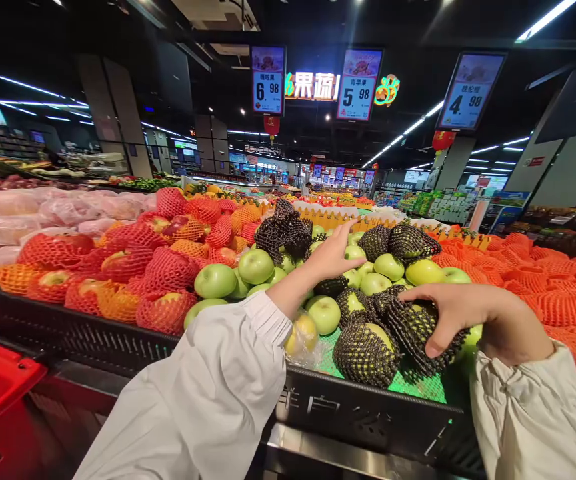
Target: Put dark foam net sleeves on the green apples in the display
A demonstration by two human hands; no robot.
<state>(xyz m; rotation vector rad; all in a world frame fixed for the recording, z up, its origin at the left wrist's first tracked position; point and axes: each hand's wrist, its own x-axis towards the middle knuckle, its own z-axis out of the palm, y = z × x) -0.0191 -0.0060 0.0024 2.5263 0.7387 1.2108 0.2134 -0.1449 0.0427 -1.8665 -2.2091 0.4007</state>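
Spanning a black-netted green apple [413, 330], the right hand [465, 308] arches wide, its hold unclear; left of that apple, the left hand [331, 253] stretches out, fingers extended.

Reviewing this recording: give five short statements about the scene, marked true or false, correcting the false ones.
1. The right hand touches a black-netted fruit. True.
2. The left hand is clenched in a fist. False: it is open over green apples.
3. Red netting shows left of the green apples. True.
4. The red container is at the picture's right edge. False: it is at the left edge.
5. The middle price sign reads 5.98. True.
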